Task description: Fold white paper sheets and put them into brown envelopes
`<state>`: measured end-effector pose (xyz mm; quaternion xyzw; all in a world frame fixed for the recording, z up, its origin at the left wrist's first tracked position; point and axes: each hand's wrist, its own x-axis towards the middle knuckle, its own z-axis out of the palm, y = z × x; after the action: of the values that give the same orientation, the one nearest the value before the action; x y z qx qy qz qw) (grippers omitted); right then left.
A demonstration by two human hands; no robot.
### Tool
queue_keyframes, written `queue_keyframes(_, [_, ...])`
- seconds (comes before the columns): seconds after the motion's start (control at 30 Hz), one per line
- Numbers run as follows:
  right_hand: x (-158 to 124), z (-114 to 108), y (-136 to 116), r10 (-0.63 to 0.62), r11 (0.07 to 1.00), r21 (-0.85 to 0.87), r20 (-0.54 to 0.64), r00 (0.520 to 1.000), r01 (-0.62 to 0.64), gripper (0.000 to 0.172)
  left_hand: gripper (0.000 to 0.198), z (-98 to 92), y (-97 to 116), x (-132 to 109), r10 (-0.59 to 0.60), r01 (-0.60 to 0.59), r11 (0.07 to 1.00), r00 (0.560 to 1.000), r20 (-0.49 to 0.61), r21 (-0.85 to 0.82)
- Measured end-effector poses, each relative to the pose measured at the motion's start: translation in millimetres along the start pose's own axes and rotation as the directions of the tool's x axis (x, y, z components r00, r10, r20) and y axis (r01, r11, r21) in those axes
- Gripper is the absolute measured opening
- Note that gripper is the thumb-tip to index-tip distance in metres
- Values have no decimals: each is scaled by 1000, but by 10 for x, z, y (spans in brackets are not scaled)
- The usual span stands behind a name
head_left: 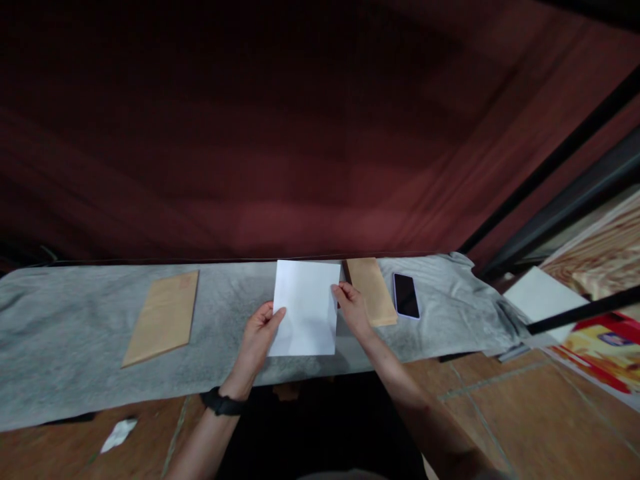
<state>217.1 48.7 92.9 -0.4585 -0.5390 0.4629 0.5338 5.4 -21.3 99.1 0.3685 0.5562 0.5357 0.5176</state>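
A white sheet of paper (306, 310) is held up in front of me, over the grey cloth. My left hand (259, 333) pinches its left edge, thumb on the face and fingers behind. On the opposite edge, my right hand (351, 305) grips the sheet between thumb and fingers. Just beyond the right hand lies a stack of brown envelopes (373, 290), partly hidden by that hand. Farther left, apart from both hands, a brown envelope (165, 317) rests flat with a faint reddish mark near its top corner. Whether the paper is one sheet or more, I cannot tell.
A grey cloth (80, 333) covers the long narrow surface. A phone with a dark screen (407, 295) lies right of the envelopes. Dark red fabric (300, 167) hangs behind. On the tiled floor are a crumpled white scrap (119, 435) and, at right, a red-and-yellow box (603, 353).
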Motion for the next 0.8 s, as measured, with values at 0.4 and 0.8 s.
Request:
queue_keyframes(0.4, [-46,-14,286,88,981,157,161,983,-114,30,45,3,-93,45,-15,14,1000,994,-105,-12])
queue_keyframes(0.8, [-553,-278,812,-130,883,-401,289,948,244,57,47,-157,-561,95,-87,105,990,980,-179,93])
